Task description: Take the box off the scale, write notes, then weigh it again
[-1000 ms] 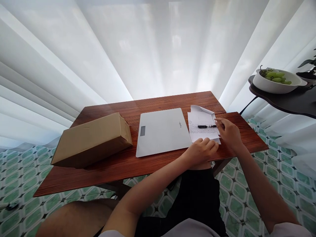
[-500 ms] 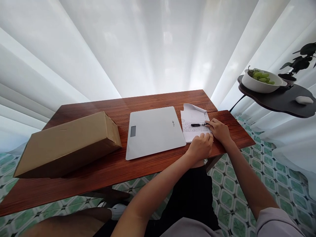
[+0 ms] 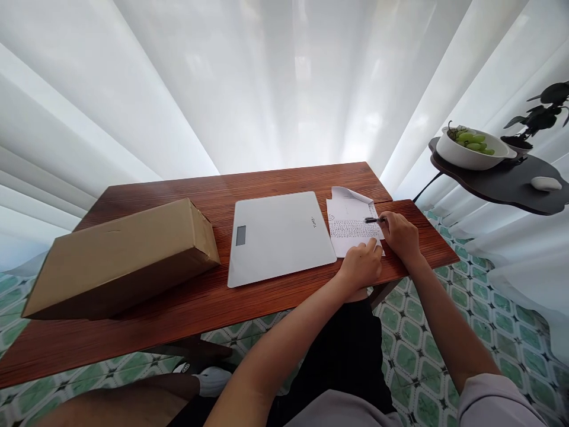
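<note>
My right hand is closed on a dark pen, which points left over the paper. Below the pen lies a notepad of white sheets, with rows of small writing across its middle and a top sheet curled at the far edge. My left hand rests on the pad's near right corner, its fingers stretched out over the paper and partly hidden. Just left of the pad, a flat white scale with a small grey display lies on the table.
A long brown cardboard box occupies the left side of the wooden table. To the right, a dark shelf bears a white bowl with green grapes, a potted plant and a white computer mouse. White curtains hang behind.
The pen, earlier lying across the writing with my right fingers at its end, is now in my right hand's grip and has moved right. My left hand has hardly moved.
</note>
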Motion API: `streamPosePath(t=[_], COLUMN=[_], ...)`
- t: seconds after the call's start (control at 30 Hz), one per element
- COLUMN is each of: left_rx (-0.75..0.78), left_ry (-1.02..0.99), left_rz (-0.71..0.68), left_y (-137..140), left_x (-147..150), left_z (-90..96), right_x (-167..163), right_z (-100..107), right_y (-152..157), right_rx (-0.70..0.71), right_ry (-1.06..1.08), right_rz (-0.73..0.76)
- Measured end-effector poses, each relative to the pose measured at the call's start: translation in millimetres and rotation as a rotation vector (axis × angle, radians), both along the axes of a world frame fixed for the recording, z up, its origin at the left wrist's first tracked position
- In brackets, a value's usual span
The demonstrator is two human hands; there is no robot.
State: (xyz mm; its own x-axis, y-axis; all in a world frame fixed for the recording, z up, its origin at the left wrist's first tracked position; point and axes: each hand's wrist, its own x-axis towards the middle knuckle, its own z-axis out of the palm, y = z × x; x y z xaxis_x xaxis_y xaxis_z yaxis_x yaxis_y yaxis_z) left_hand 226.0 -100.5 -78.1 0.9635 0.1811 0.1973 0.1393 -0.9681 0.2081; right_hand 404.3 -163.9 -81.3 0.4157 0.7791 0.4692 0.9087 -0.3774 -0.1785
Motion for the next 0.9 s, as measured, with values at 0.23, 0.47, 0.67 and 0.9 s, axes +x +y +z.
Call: streamPosePath(t=[0.23,0.47,0.67,0.9], left_rx=[0.004,0.009,-0.013,-0.045], left_ry=[-0.006,0.000,0.005,-0.011], left_rz=[-0.010,-0.027,-0.037,-0.042], left_y=[2.0,2.2,2.0,4.2], left_x=[0.3,0.2,0.3,1.6], left_z=[-2.2,-3.2,-1.2,-2.0], right_x=[7.9,9.4,11.1,7.7], right_z=[0.0,-6.3,-8.9,-8.2], right_y=[-7.6,-9.0,-10.7,-10.0], right_rx=[0.266,0.335,0.290,0.159], right_ry=[0.223,0.560,0.690,0.783], right_rz=[-0.077,0.006,0.072,0.134])
